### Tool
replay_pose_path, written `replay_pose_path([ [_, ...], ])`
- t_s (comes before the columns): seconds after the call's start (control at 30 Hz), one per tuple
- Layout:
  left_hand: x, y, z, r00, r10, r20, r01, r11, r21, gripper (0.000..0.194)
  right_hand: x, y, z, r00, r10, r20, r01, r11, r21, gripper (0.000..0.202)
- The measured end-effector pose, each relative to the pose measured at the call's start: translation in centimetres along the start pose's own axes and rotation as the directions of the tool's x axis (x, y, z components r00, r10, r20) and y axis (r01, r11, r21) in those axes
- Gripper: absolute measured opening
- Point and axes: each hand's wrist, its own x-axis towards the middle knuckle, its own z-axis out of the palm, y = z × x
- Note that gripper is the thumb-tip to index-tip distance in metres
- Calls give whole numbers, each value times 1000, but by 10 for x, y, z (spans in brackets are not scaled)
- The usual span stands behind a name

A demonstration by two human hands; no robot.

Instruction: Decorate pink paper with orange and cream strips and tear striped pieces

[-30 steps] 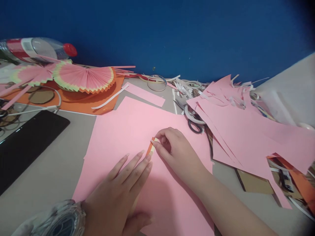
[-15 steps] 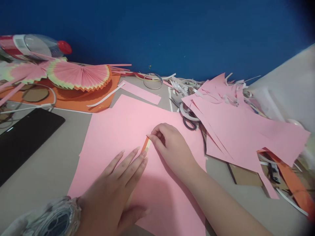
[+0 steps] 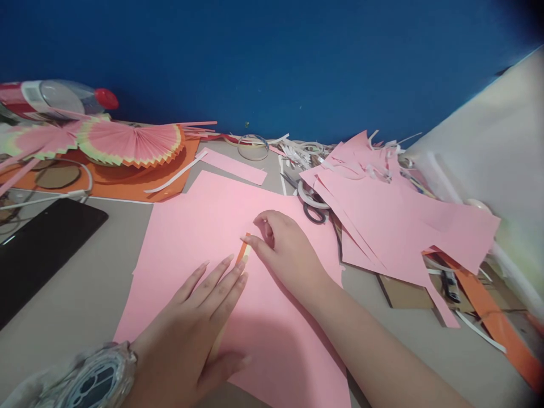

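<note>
A large sheet of pink paper (image 3: 178, 226) lies in the middle of the table. On it is a narrow folded strip of orange and pale yellow paper (image 3: 242, 253), partly hidden beneath my left hand. My left hand (image 3: 208, 317) lies flat across the strip with its fingers stretched out. At the strip's upper end is my right hand (image 3: 284, 243); its thumb tip touches the orange edge. The index finger is lifted apart from the thumb, and the other fingers are curled and partly hidden.
Pleated paper fans (image 3: 131, 141) and a plastic bottle (image 3: 63, 99) lie at the back left, above a black phone (image 3: 51, 249). Scissors (image 3: 314, 212) sit beside a pile of pink paper scraps (image 3: 382, 209) on the right. A tape ring (image 3: 253, 148) is near the blue wall (image 3: 272, 62).
My right thumb and index finger have parted from their pinch at the strip's end. My left hand stays flat on the strip. The whole view has shifted slightly.
</note>
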Motion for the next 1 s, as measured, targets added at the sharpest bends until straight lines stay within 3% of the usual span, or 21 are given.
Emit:
replay_pose_path([
  [0.1, 0, -1, -1, 1000, 0, 15, 1, 999, -44, 75, 0, 0, 0, 1000, 21, -13, -21, 999, -35, 7],
  [0.27, 0, -2, -1, 999, 18, 30, -17, 999, -44, 72, 0, 0, -2, 999, 5, -46, -9, 996, -91, 16],
  [0.47, 3, -10, 7, 986, -124, -114, 121, 992, -29, 78, -3, 0, -8, 999, 50, -10, -50, 999, 8, 19],
  [0.6, 8, -20, -2, 954, -273, -122, 245, 948, -204, 59, -5, -1, -11, 994, 68, 89, -88, 964, 252, 21],
  [0.7, 11, -23, -13, 937, -336, -100, 276, 884, -377, 27, -7, -6, -15, 995, 36, 95, -71, 913, 402, 21],
  [0.77, 13, -23, -19, 938, -339, -77, 272, 852, -448, 15, -9, -10, -17, 996, -7, 94, -33, 906, 423, 18],
  [1.0, 13, -18, -16, 949, -298, -103, 213, 845, -490, 16, -11, -18, -21, 974, -166, 152, 114, 946, 303, 15],
])
